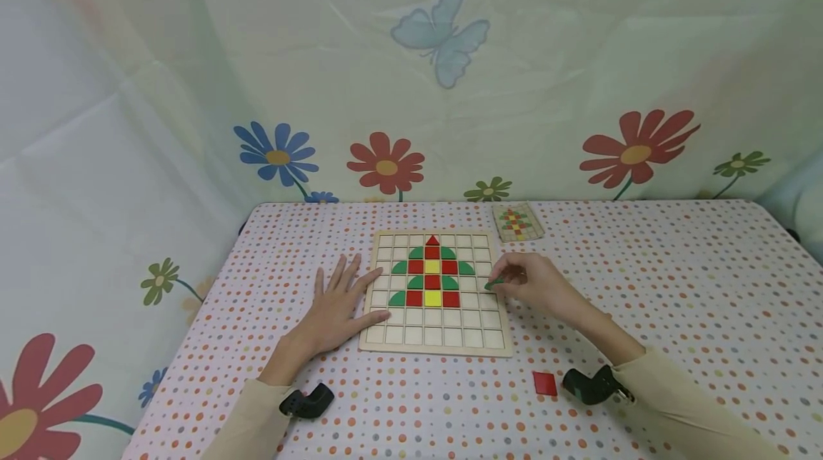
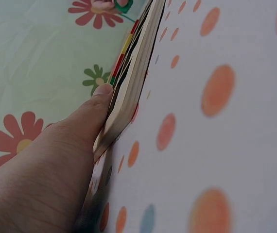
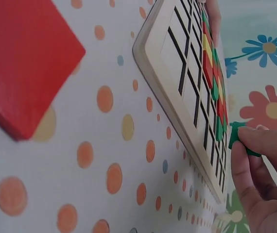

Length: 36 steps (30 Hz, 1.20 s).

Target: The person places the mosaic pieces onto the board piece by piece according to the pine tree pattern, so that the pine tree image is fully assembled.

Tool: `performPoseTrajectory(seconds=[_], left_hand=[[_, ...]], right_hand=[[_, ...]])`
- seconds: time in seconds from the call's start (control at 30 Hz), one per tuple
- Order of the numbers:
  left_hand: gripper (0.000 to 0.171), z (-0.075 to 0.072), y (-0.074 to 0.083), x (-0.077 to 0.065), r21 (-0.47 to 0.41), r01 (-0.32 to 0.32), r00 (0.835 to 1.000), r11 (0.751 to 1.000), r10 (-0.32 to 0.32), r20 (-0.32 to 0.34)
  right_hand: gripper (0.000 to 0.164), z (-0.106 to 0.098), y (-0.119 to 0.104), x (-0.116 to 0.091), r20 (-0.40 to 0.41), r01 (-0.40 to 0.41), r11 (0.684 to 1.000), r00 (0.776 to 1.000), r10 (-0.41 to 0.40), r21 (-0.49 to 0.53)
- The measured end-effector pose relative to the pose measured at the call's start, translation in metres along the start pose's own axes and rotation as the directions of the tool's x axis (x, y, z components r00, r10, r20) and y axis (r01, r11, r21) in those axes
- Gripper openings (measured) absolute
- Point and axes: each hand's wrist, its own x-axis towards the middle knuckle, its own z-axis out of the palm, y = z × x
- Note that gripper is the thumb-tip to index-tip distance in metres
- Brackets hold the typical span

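A wooden grid board lies on the table, with red, yellow and green pieces forming a tree-like pattern in its middle. My left hand rests with spread fingers at the board's left side; in the left wrist view its thumb lies along the frame. Between thumb and fingers, my right hand pinches a small green tile over the board's right edge. The fingers partly cover this tile, so its full outline is hidden. On the pattern, green rounded pieces flank red and yellow squares, with a red triangle on top.
A loose red square tile lies on the dotted tablecloth, near the right wrist. Behind the board's far right corner is a small pattern card showing a similar design. A flowered cloth backdrop hangs behind the table.
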Motion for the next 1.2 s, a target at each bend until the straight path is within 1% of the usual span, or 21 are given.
performPoseTrajectory(seconds=[0.07, 0.17, 0.23, 0.33, 0.43, 0.73, 1.0, 1.2], left_hand=[[0.085, 0.000, 0.000, 0.000, -0.001, -0.001, 1.000, 1.000, 0.001, 0.002], [0.085, 0.000, 0.000, 0.000, 0.001, 0.003, 1.000, 1.000, -0.003, 0.004], [0.085, -0.001, 0.000, 0.000, 0.002, 0.005, 1.000, 1.000, -0.005, 0.005], [0.085, 0.000, 0.000, 0.000, 0.005, 0.005, 1.000, 1.000, -0.005, 0.002], [0.085, 0.000, 0.000, 0.000, 0.007, 0.001, 1.000, 1.000, -0.001, -0.003], [0.085, -0.001, 0.000, 0.000, 0.004, 0.000, 1.000, 1.000, 0.000, -0.003], [0.085, -0.001, 0.001, 0.000, 0.005, 0.002, 1.000, 1.000, -0.002, 0.004], [0.085, 0.000, 0.001, 0.000, 0.002, -0.001, 1.000, 1.000, 0.001, -0.002]], right_hand=[[0.012, 0.001, 0.000, 0.000, 0.009, 0.006, 1.000, 1.000, -0.006, 0.014], [0.022, 0.003, 0.000, 0.001, 0.040, 0.032, 0.999, 0.999, -0.033, 0.023], [0.025, 0.004, 0.001, 0.001, 0.064, 0.046, 0.999, 0.997, -0.048, 0.023], [0.024, 0.005, 0.001, 0.002, 0.094, 0.046, 0.998, 0.994, -0.050, 0.039], [0.021, 0.006, 0.001, 0.003, 0.107, 0.032, 0.998, 0.994, -0.038, 0.052], [0.012, 0.012, -0.001, 0.003, 0.068, 0.032, 0.999, 0.997, -0.035, 0.042], [0.011, 0.015, -0.001, 0.004, 0.029, 0.055, 0.998, 0.998, -0.056, 0.007], [0.014, 0.017, -0.003, 0.006, 0.021, 0.087, 0.996, 0.996, -0.087, 0.012]])
